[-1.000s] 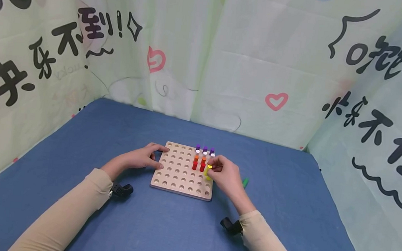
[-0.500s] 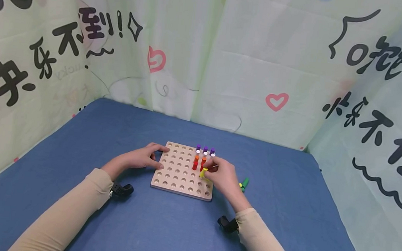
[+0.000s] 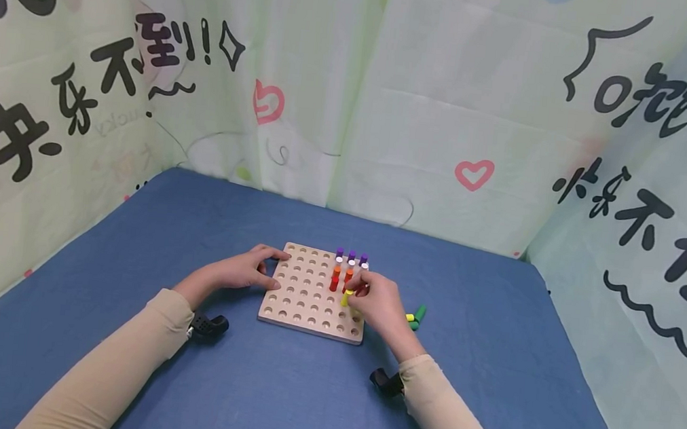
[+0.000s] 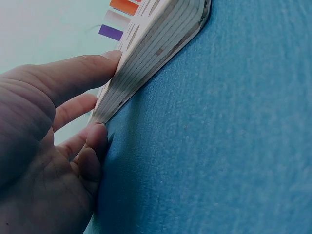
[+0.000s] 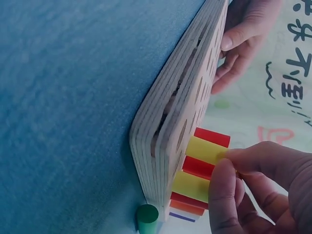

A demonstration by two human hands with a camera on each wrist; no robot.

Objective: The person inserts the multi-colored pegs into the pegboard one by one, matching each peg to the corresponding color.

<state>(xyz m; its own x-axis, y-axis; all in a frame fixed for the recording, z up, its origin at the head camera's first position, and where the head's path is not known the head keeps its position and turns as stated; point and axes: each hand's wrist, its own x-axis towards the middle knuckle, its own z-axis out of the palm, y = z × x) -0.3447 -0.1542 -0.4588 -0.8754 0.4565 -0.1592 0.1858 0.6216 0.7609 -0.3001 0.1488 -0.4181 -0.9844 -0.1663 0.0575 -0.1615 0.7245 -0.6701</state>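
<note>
A pale wooden pegboard [image 3: 303, 325] with rows of round holes lies on the table. My left hand [image 3: 247, 269] rests at its left edge; the thumb and a finger touch the rim and the other fingers bend loosely beside it. Between thumb and forefinger, my right hand [image 3: 381, 303] pinches a yellow peg [image 5: 207, 149], upright in the row in front of the red pegs [image 3: 334, 284]. Another yellow peg [image 5: 189, 185] stands beside it, hidden by the hand in the head view. Orange [image 3: 336, 271], white [image 3: 339, 260] and purple pegs [image 3: 340, 251] stand in rows behind.
Loose green pegs [image 3: 420, 312] and a yellow peg [image 3: 410, 317] lie on the blue cloth [image 3: 279, 393] right of the board. A printed curtain [image 3: 414, 111] surrounds the table's back and sides.
My right hand has moved slightly left and nearer with the yellow peg, from the right-hand column to the one beside it. The peg now stands straighter and lower. My left hand stays put.
</note>
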